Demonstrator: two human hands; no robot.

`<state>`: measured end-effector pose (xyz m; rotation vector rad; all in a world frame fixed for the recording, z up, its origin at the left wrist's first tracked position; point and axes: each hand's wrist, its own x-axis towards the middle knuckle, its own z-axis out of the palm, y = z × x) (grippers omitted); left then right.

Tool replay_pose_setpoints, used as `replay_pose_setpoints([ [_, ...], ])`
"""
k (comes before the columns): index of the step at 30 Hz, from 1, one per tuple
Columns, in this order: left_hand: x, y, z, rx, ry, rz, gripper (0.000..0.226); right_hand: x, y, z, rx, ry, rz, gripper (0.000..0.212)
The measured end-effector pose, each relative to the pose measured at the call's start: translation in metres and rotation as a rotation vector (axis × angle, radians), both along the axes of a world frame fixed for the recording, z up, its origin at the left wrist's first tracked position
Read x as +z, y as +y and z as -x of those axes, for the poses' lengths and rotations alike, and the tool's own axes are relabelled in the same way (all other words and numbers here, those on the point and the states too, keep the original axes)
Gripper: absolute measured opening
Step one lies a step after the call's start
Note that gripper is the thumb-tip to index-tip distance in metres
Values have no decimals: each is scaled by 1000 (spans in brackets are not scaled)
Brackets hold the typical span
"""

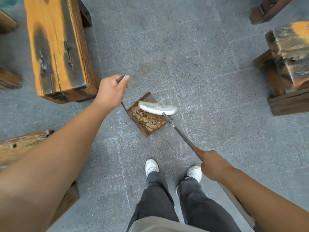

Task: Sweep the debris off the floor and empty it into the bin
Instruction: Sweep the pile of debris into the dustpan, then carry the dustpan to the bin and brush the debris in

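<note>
A rusty brown metal dustpan (147, 131) sits on the grey floor in front of my feet, filled with dry leaves and debris (145, 118). My left hand (111, 92) is closed around the top of the dustpan's thin upright handle. A broom with a white head (158, 108) rests across the far part of the pan, over the debris. Its dark metal shaft (180, 133) runs back to my right hand (212, 164), which grips it. No bin is in view.
A long orange and black wooden bench (58, 47) stands at the left, close to my left hand. More wooden stools stand at the right (287, 64), top right (265, 9) and lower left (21, 146). My white shoes (151, 166) stand just behind the pan on grey stone tiles (192, 56).
</note>
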<state>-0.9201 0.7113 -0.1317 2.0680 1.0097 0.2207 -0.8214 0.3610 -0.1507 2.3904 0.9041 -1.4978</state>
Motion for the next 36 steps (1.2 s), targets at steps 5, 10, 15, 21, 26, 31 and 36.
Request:
replay_pose_setpoints([
  [5,73,29,-16,36,-67,0,35,64,48,-18,15,-55,-5,74],
  [10,127,67,-53,115,-139,-16,36,110,99,-49,35,-107,-28,72],
  [15,154,127,-117,180,-173,-39,37,118,171,-113,113,-142,-80,58],
  [21,172,206,-215,262,-158,-69,37,130,270,-224,202,-140,-111,61],
  [26,204,282,-294,316,-173,-144,38,163,355,-315,268,-147,-110,57],
  [31,223,382,-362,367,-204,-141,38,179,454,-392,330,-190,-122,55],
  [36,221,499,-431,385,-197,-82,36,172,569,-459,331,-202,-121,58],
])
